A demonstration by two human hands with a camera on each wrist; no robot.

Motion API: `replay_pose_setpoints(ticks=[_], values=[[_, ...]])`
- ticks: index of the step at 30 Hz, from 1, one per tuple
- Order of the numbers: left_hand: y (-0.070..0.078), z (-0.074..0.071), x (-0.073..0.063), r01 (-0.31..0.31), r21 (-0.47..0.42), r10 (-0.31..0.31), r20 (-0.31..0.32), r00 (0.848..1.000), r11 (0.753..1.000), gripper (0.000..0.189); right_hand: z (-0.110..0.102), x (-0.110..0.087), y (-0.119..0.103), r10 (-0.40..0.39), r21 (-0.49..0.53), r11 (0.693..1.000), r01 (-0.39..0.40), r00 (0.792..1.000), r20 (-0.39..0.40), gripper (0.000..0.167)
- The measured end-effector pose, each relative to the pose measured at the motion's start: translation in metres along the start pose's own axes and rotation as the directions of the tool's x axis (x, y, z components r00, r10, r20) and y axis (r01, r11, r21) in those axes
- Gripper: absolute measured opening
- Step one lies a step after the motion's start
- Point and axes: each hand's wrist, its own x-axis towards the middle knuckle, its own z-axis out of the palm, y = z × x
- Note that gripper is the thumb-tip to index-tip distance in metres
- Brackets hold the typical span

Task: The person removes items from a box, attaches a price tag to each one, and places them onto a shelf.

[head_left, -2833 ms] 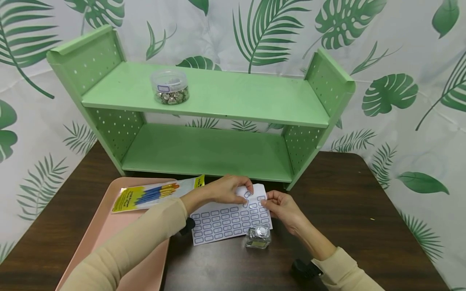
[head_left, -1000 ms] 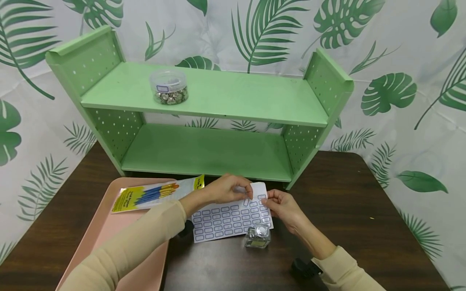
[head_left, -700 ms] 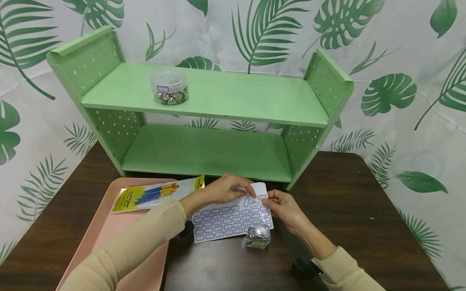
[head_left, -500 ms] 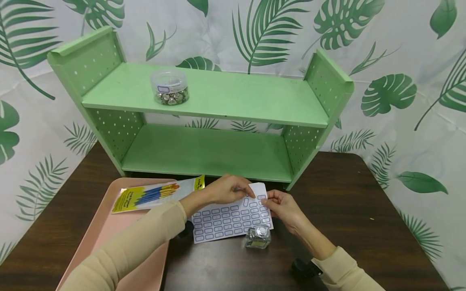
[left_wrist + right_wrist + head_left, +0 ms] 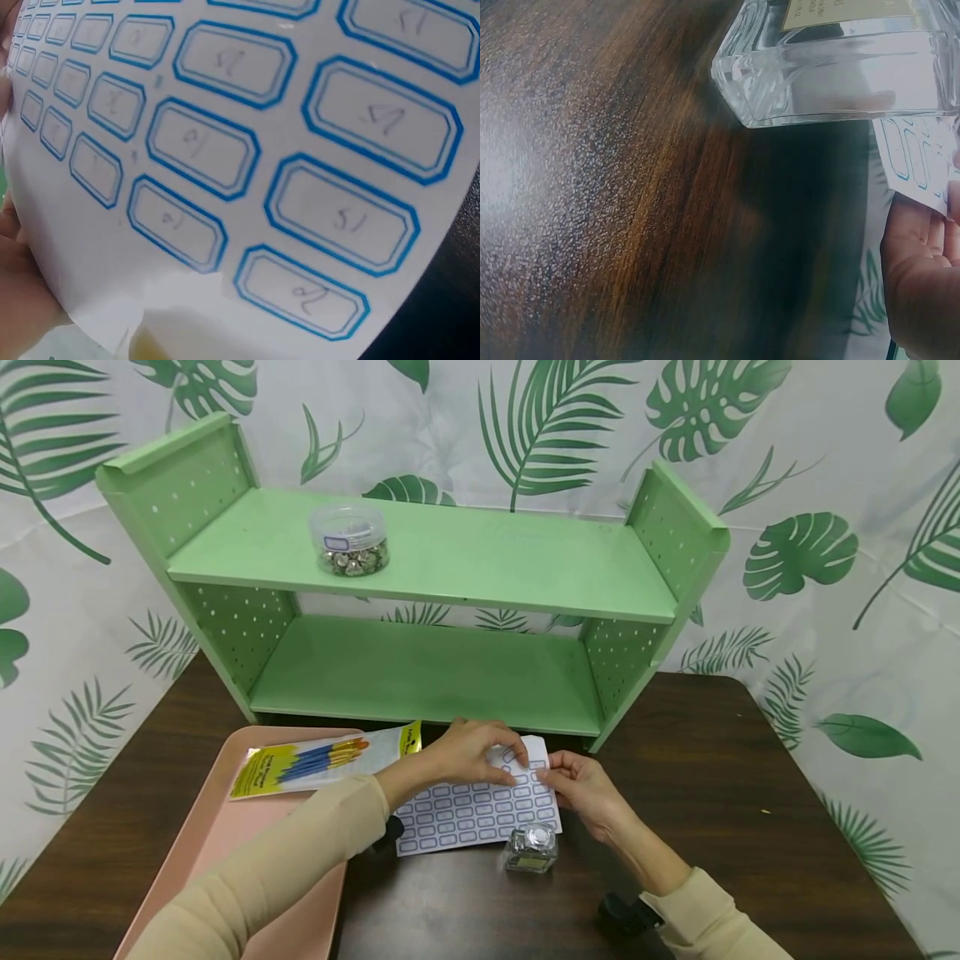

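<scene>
A white sheet of blue-bordered labels stands tilted above the table, with faint handwriting on the labels in the left wrist view. My right hand pinches its upper right edge between thumb and fingers. Over the upper part of the sheet is my left hand, thumb and index finger curved but spread apart. A label sits askew between these two fingertips, partly hidden. Just in front of the sheet's lower right corner stands a small square clear glass bottle, its gold label showing in the right wrist view.
A pink tray at the left bears a bag of blue-handled paintbrushes. Behind the sheet rises a green two-tier shelf. On its upper tier is a clear round jar of small metallic pieces.
My left thumb has swung down and away from the index finger, so it shows over the sheet now. The sheet has shifted slightly. My right hand keeps its place.
</scene>
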Motion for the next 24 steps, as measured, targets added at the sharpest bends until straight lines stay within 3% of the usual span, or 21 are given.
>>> replay_pose_setpoints(ticks=[5,10,16,24], values=[[0.0006,0.0004,0.0011,0.001,0.002,-0.001,0.003,1.0,1.0,0.023,-0.0003,-0.0009,-0.001,0.011,0.033,0.999,-0.012,0.999,0.034,0.01],[-0.0006,-0.0002,0.0006,-0.016,-0.05,0.016,0.009,1.0,0.999,0.021,-0.0007,-0.0003,-0.0001,0.022,0.045,0.999,-0.025,0.998,0.061,0.009],[-0.0028,0.0002,0.0014,0.023,-0.147,-0.017,0.043,0.999,0.989,0.021,-0.0011,0.0004,0.0005,0.026,0.054,0.998,-0.031,0.997,0.078,0.008],[-0.0034,0.0004,0.0029,0.045,-0.176,-0.036,0.056,0.998,0.983,0.017,-0.0003,0.0004,0.0001,0.035,0.063,0.997,-0.039,0.997,0.073,0.005]])
